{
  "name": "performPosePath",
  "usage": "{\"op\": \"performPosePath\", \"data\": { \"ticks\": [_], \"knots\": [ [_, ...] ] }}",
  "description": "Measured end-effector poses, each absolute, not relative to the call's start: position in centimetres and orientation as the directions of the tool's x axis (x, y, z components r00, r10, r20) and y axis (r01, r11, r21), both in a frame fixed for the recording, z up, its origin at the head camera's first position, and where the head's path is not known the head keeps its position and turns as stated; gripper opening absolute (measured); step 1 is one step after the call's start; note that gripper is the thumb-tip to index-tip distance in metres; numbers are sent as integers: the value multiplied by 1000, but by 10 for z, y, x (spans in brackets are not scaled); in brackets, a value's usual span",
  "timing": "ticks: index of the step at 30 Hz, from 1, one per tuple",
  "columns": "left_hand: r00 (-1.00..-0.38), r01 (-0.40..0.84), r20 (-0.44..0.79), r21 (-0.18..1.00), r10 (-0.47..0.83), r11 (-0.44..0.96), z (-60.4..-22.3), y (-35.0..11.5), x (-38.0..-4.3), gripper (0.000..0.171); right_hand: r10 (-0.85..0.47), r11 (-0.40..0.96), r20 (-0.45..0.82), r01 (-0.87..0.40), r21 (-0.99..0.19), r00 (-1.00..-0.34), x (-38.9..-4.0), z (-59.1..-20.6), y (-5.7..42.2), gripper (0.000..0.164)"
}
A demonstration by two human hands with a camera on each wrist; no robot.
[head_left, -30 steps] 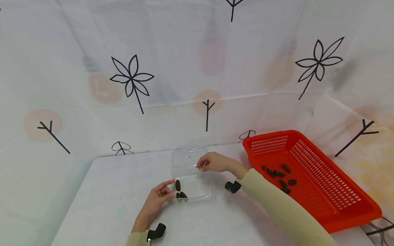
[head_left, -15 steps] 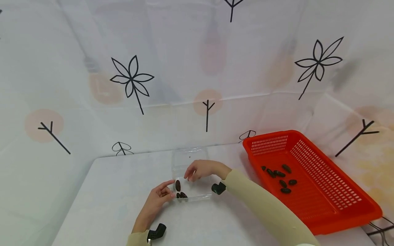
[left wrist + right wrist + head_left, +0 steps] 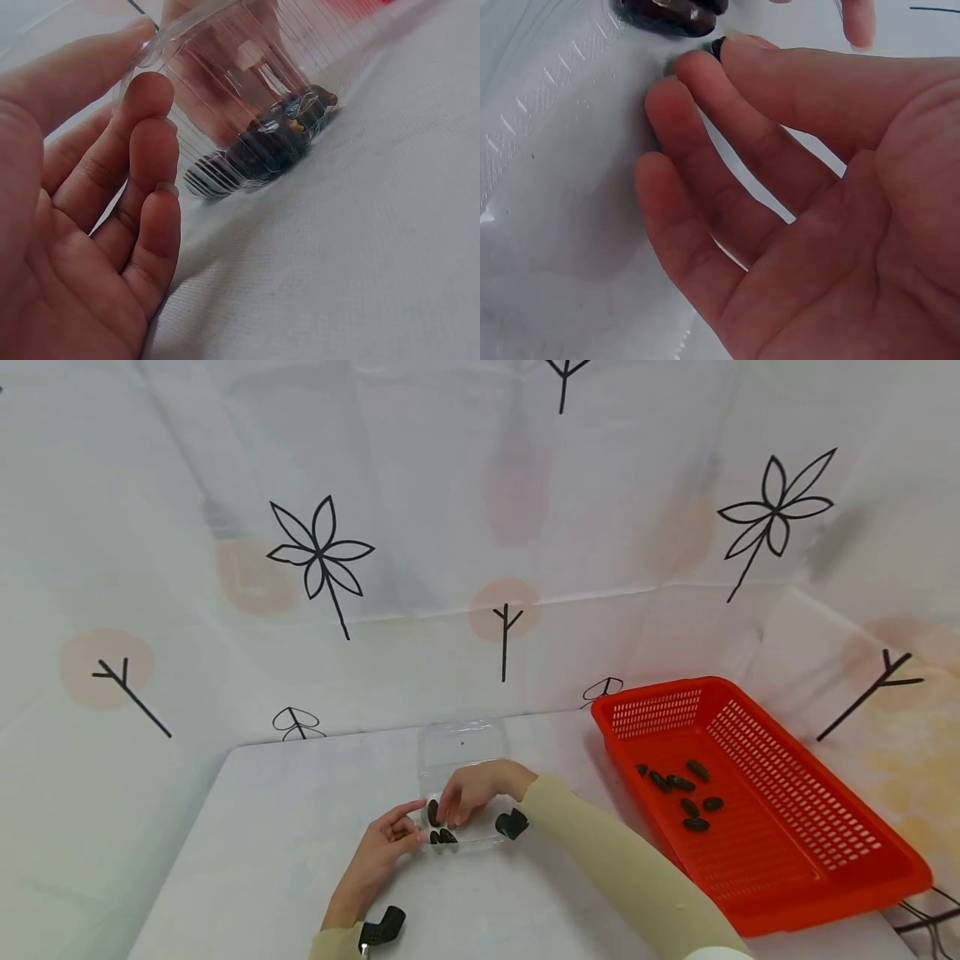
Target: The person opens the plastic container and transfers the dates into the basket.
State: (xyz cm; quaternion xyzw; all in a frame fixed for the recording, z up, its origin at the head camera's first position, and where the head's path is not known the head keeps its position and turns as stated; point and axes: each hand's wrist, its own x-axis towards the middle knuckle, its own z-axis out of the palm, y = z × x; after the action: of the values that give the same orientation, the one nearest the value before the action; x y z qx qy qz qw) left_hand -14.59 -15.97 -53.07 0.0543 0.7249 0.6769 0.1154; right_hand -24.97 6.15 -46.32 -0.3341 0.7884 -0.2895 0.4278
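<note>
A clear plastic clamshell box (image 3: 478, 844) lies on the white table with its lid (image 3: 462, 746) folded back. At its left end are several dark, glossy oval pieces (image 3: 444, 837); through the ribbed wall in the left wrist view they show as dark pieces (image 3: 270, 146) bunched together. My left hand (image 3: 382, 846) holds the box's left edge, thumb and fingertips at the rim. My right hand (image 3: 474, 785) reaches down inside the box beside these pieces. Between its thumb and index fingertip, a bit of a dark oval piece (image 3: 718, 48) shows, mostly hidden by the fingers.
To the right stands a red plastic basket (image 3: 795, 760) with slotted walls, holding several more dark oval pieces (image 3: 681, 783). A patterned white cloth (image 3: 420, 643) hangs behind the table. The right forearm passes close to the basket's left side.
My right hand has moved left and down, from beside the folded-back lid into the box, near the pieces at its left end. The left hand has stayed put.
</note>
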Motion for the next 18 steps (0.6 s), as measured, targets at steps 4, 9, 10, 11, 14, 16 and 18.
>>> {"op": "performPosePath", "data": {
  "ticks": [4, 9, 10, 11, 14, 16, 18],
  "knots": [
    [-966, -75, -91, 994, 241, 78, -531, -161, -147, 58, -774, 613, -499, -265, -744, -391, -247, -467, 57, 22],
    [-967, -62, -80, 995, 241, 82, -532, -161, -146, 57, -769, 617, -506, -244, -749, -390, -246, -471, 54, 22],
    [-968, -57, -74, 995, 242, 77, -532, -161, -146, 57, -770, 614, -504, -240, -752, -392, -246, -472, 54, 23],
    [-968, -55, -72, 996, 241, 76, -533, -161, -146, 57, -773, 610, -499, -242, -755, -393, -245, -472, 54, 24],
    [-968, -49, -63, 997, 244, 67, -533, -160, -147, 58, -770, 603, -492, -214, -768, -406, -243, -472, 52, 24],
    [-967, -45, -57, 997, 247, 56, -533, -160, -147, 58, -766, 602, -495, -188, -776, -411, -240, -471, 51, 23],
    [-966, -36, -48, 998, 253, 51, -534, -159, -147, 57, -759, 604, -501, -161, -781, -415, -238, -470, 51, 21]
  ]
}}
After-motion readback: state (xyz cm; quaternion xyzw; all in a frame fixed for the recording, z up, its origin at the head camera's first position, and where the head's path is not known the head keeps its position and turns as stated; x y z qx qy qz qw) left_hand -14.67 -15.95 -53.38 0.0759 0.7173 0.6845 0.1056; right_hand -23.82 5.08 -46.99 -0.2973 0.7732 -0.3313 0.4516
